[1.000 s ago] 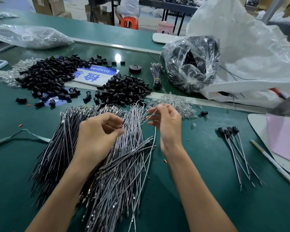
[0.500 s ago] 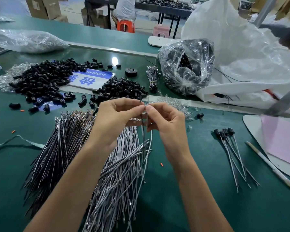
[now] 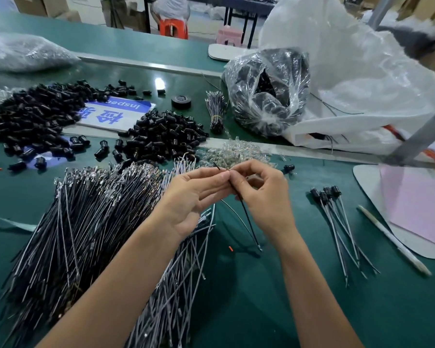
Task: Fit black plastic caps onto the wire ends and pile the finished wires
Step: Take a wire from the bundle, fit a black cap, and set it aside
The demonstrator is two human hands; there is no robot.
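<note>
My left hand (image 3: 191, 197) and my right hand (image 3: 264, 197) meet fingertip to fingertip above the green table (image 3: 274, 297). Both pinch a thin black wire (image 3: 246, 217) near its top end; the wire hangs down to the right of a big heap of uncapped wires (image 3: 91, 234). A grey wire curves beside it. Two heaps of black caps (image 3: 166, 134) (image 3: 33, 116) lie beyond the wires. Several capped wires (image 3: 337, 217) lie in a small pile to the right. No cap shows in either hand.
A clear bag of black parts (image 3: 269, 91) and a large white bag (image 3: 357, 84) stand at the back right. Clear small parts (image 3: 236, 151) lie behind my hands. A pen (image 3: 392, 242) and pink paper (image 3: 419, 207) lie at the right; a tape roll (image 3: 181, 101) sits behind.
My hands lifted from the wire heap and came together. They have since shifted right, and the pinched wires now hang clear of the heap.
</note>
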